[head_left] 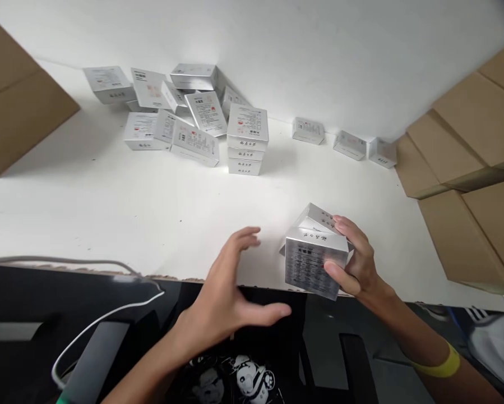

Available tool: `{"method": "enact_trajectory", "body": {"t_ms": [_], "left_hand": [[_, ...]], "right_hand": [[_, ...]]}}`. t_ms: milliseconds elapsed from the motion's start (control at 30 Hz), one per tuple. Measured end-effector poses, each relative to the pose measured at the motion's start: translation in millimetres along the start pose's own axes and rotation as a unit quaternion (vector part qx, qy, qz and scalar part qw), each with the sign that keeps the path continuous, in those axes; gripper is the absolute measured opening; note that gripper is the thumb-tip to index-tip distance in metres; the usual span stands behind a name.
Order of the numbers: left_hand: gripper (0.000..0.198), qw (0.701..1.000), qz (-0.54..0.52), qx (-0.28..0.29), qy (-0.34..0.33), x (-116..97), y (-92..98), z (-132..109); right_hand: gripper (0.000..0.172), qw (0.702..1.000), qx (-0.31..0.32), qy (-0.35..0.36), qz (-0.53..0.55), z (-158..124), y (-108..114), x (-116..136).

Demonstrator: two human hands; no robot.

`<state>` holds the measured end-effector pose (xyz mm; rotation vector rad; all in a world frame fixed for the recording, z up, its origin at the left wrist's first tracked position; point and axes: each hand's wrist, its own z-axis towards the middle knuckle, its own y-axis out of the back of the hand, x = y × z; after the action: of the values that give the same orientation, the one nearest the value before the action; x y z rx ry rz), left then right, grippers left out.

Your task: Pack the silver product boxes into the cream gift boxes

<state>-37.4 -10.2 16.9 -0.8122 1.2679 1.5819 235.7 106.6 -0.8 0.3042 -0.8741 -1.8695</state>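
Several small silver boxes [317, 261] stand together near the table's front edge, some tilted against one another. My right hand [355, 255] grips them from the right, thumb on the printed front face and fingers over the far side. To their left, my left hand [230, 292] is open and empty, thumb and fingers spread apart, not touching the boxes. Farther back, a neat stack of silver boxes [247, 140] stands upright. Left of that stack lies a loose pile of silver boxes [195, 140], some overlapping and tilted.
Three silver boxes [350, 145] sit apart along the back wall. Brown cartons [482, 129] are stacked at the right, and another brown carton [20, 95] stands at the left. A cable [109, 261] runs along the front edge of the white table [121, 207].
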Motion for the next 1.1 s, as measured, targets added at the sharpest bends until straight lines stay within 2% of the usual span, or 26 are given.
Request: {"method": "enact_trajectory", "body": {"t_ms": [67, 100, 167, 300, 500, 600, 700, 767, 833, 900, 967, 1033, 1100], "left_hand": [[0.116, 0.996, -0.023, 0.074, 0.05, -5, -5.0, 15], [0.123, 0.992, -0.038, 0.101, 0.062, -7, -7.5, 21], [0.115, 0.987, -0.066, 0.129, 0.063, -10, -12.9, 29], [0.09, 0.986, -0.095, 0.119, 0.065, -12, -20.7, 35], [0.086, 0.978, -0.141, 0.149, 0.033, -8, -18.0, 49], [0.086, 0.982, -0.142, 0.125, 0.019, -6, -16.8, 54], [0.091, 0.999, -0.041, 0.024, -0.016, -1, -16.8, 55], [0.094, 0.999, 0.021, -0.022, -0.042, 2, -16.0, 53], [0.101, 0.997, 0.041, -0.018, -0.056, 4, -13.7, 52], [0.107, 0.997, 0.055, 0.011, -0.054, 4, -10.0, 52], [0.104, 0.995, 0.08, 0.035, -0.042, 3, -5.6, 52], [0.1, 0.993, 0.101, 0.051, -0.024, 1, -1.4, 53], [0.105, 0.993, 0.098, 0.063, -0.019, 1, 2.2, 54]], "right_hand": [[0.055, 0.999, -0.036, 0.028, 0.028, 3, -9, 6], [0.058, 0.997, -0.054, 0.045, 0.035, 4, -14, 8], [0.063, 0.995, -0.078, 0.047, 0.049, 6, -21, 11], [0.072, 0.993, -0.078, 0.035, 0.077, 6, -24, 17], [0.07, 0.991, -0.09, 0.054, 0.079, 6, -26, 20], [0.069, 0.991, -0.081, 0.105, 0.029, 6, -24, 17], [0.082, 0.988, -0.045, 0.13, -0.075, 11, -17, 15], [0.082, 0.987, -0.017, 0.122, -0.106, 16, -12, 18], [0.074, 0.985, 0.004, 0.134, -0.108, 22, -11, 23], [0.066, 0.98, 0.012, 0.164, -0.108, 28, -11, 30], [0.061, 0.975, 0.011, 0.189, -0.115, 31, -13, 36], [0.057, 0.974, 0.022, 0.189, -0.125, 32, -13, 38], [0.056, 0.976, 0.036, 0.174, -0.129, 32, -12, 37]]}}
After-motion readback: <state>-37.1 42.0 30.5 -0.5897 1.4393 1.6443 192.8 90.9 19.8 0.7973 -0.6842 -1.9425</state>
